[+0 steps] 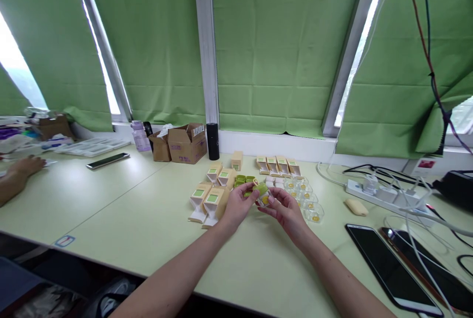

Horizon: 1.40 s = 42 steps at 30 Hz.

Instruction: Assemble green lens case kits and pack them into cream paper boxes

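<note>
Our left hand (239, 204) pinches the green cap (262, 188), our right hand (290, 213) the clear container (264, 201) below; we want light, aligned grips.

So the blinds (275, 52) look like matt, slightly creased cloth, the small boxes (218, 199) are matt card, the bottle (140, 137) is see-through plastic, and the phone (391, 266) has a smooth, pretty glossy screen.
</note>
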Tool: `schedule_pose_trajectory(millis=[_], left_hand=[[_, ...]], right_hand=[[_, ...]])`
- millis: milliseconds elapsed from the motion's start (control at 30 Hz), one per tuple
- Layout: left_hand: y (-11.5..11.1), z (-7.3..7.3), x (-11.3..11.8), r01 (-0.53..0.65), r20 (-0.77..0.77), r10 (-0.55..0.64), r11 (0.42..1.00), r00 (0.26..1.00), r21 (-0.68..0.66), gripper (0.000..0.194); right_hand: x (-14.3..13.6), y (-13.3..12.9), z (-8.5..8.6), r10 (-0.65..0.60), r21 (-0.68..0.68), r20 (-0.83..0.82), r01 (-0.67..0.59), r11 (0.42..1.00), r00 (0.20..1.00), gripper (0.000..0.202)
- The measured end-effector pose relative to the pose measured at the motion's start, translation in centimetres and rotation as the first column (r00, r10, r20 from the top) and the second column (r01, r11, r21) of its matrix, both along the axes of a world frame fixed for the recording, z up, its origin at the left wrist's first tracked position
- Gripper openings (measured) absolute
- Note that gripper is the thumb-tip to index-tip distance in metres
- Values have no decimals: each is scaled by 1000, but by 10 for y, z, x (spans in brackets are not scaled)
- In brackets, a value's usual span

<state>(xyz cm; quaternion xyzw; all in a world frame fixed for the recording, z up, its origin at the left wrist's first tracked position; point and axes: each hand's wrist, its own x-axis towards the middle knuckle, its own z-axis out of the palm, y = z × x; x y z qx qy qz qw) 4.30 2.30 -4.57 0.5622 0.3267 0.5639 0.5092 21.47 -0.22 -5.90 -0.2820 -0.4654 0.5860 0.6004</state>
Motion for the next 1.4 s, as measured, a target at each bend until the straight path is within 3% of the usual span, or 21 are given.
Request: schedule_pose_trajectory(millis=[567,933,1167,1400], left_hand=[[1,0,0,10,-58,-8,1000,998,23,59],[0,-3,-2,45,25,-45,999,999,-3,65],[-6,-3,-4,110,-52,-107,992,993,56,70],[-6,-7,0,49,-177,-20,986,984,158,65]], right_hand=[[0,4,-7,-15,6,1,15,1000,1000,46],[-1,3,-5,-23,12,-25,24,1000,999,48],[-2,1,-2,-30,29,-68,32,999,997,52],[-1,2,-5,-59,38,-64,62,997,996,54]])
